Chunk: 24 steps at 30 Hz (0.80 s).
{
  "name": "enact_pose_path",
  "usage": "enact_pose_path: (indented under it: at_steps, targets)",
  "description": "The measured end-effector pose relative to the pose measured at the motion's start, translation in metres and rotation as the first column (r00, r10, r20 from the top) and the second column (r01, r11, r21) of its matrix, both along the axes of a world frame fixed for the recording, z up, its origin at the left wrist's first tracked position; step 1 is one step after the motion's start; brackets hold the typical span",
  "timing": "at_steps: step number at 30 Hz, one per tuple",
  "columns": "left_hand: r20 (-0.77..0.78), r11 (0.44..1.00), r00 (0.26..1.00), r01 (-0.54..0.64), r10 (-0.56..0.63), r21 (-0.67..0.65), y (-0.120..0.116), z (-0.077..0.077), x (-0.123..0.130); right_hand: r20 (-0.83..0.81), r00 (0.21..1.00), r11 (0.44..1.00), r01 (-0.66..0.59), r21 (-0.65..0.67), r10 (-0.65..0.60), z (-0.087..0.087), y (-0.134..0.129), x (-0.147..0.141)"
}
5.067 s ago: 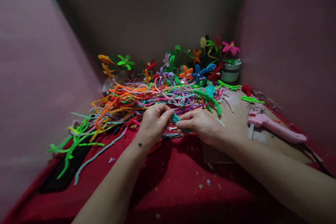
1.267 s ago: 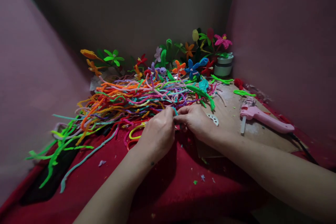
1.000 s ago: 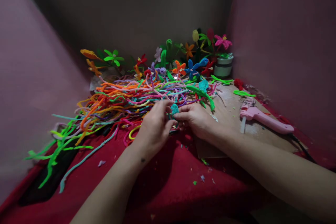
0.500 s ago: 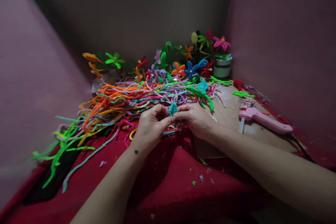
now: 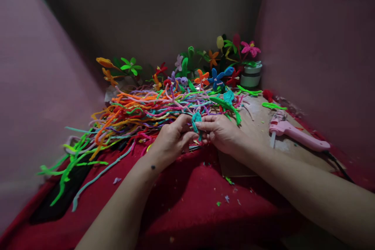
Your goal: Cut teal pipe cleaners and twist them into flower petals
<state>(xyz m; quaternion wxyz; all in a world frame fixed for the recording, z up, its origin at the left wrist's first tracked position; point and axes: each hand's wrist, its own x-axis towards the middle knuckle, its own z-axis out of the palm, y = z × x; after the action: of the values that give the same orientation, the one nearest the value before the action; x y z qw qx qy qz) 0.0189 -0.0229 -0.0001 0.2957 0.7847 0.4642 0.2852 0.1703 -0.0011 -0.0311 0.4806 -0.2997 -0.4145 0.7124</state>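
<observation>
A teal pipe-cleaner petal (image 5: 196, 118), bent into a loop with its ends hanging down, is held upright between my hands. My right hand (image 5: 225, 133) pinches its lower right side between thumb and fingers. On the other side, my left hand (image 5: 170, 136) has its fingers closed behind the loop's edge, and the thumb sits lower, a little apart from the petal. The left fingertips are partly hidden. Just beyond my hands lies a heap of coloured pipe cleaners (image 5: 137, 105), with another teal looped piece (image 5: 229, 96) on its right end.
A pink hot glue gun (image 5: 295, 134) lies on a brown board (image 5: 249, 164) to the right. Pipe-cleaner flowers (image 5: 216, 78) and a white pot (image 5: 251, 76) line the back. A dark flat object (image 5: 49, 207) lies front left on the red cloth (image 5: 187, 203), which carries small scraps.
My left thumb has come down off the petal's front. The petal has turned slightly, with my right hand still pinching it. The whole view has shifted slightly.
</observation>
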Motion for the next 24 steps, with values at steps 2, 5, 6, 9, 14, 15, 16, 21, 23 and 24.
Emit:
enact_pose_path:
  at_steps: [2, 5, 6, 9, 14, 15, 16, 21, 23, 24]
  targets:
    - [-0.012, 0.999, 0.999, 0.051, -0.052, -0.016, 0.000, 0.003, -0.003, -0.031, 0.999, 0.999, -0.009, -0.044, 0.008, 0.001, -0.001, -0.001]
    - [-0.048, 0.996, 0.995, 0.082, -0.083, -0.024, 0.001, 0.005, -0.006, -0.083, 0.996, 0.992, -0.032, -0.122, 0.022, 0.002, -0.002, -0.001]
    - [-0.046, 0.996, 0.995, 0.085, -0.086, -0.037, 0.001, 0.005, -0.006, -0.100, 0.995, 0.988, -0.040, -0.146, 0.025, 0.002, -0.002, -0.001]
    - [0.031, 0.993, 0.997, 0.076, -0.074, -0.094, 0.001, 0.004, -0.005, -0.145, 0.989, 0.980, -0.052, -0.191, 0.024, 0.002, -0.002, -0.002]
    - [0.123, 0.977, 0.991, 0.068, -0.044, -0.201, 0.001, 0.005, -0.002, -0.154, 0.988, 0.993, -0.044, -0.110, 0.026, 0.001, -0.001, -0.002]
    - [0.123, 0.973, 0.992, 0.066, -0.039, -0.220, 0.000, 0.005, -0.002, -0.137, 0.990, 0.996, -0.041, -0.078, 0.030, 0.001, -0.002, -0.003]
    - [0.126, 0.968, 0.991, 0.064, -0.034, -0.244, 0.000, 0.006, -0.001, -0.115, 0.993, 0.998, -0.033, -0.051, 0.027, 0.001, -0.002, -0.003]
    - [0.236, 0.896, 0.972, 0.104, 0.001, -0.432, -0.001, 0.011, -0.001, -0.009, 0.997, 0.997, 0.070, -0.016, -0.071, 0.003, -0.003, -0.004]
    - [0.317, 0.859, 0.948, 0.141, 0.026, -0.492, 0.000, 0.012, -0.002, 0.008, 0.995, 0.995, 0.099, -0.009, -0.099, 0.003, -0.003, -0.004]
    - [0.364, 0.845, 0.930, 0.159, 0.045, -0.510, 0.001, 0.011, -0.002, 0.018, 0.994, 0.994, 0.110, -0.002, -0.110, 0.002, -0.003, -0.004]
